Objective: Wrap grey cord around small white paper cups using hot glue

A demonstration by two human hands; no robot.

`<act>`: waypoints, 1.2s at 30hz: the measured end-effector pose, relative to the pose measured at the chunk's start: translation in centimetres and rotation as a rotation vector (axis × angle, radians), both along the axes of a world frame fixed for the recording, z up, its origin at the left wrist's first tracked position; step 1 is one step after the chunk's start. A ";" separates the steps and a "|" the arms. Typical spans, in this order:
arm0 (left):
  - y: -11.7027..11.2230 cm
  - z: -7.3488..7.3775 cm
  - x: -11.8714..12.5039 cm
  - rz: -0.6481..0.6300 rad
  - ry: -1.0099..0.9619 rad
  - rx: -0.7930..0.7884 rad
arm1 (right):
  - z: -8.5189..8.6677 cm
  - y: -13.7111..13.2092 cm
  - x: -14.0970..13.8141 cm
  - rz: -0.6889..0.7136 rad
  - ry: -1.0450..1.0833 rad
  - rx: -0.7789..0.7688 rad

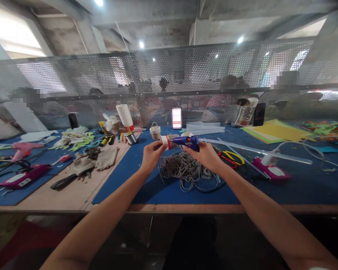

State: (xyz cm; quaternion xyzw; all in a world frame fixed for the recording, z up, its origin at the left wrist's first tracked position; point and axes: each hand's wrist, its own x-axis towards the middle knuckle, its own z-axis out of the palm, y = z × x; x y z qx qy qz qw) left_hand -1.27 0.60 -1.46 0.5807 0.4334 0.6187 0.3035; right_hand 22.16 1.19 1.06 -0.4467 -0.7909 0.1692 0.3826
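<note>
Left grip [151,153] is clasping a small red-banded jar [169,141] just above the grey cord pile [186,171] while the right grip [207,155] is squeezing a blue glue gun [187,141] whose nozzle is pointing at the jar, so gluing is looking barely begun, the cord lying loose on the worktop [73,197].

Craft wkshop: blue glue gun [187,141], scissors [232,157], mesh partition [186,75].

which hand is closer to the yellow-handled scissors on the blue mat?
Right. The right hand, gripping the blue glue gun, sits just beside the scissors. The left hand, holding a red-banded white container, is farther off, past the grey cord pile.
</note>
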 end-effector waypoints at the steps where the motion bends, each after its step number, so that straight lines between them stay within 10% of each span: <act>1: 0.0 0.0 0.0 0.000 0.000 0.000 | 0.0 0.0 0.0 0.001 -0.001 -0.003; 36: -0.2 0.3 0.1 0.018 -0.008 0.001 | -0.1 0.1 0.1 -0.001 -0.010 -0.002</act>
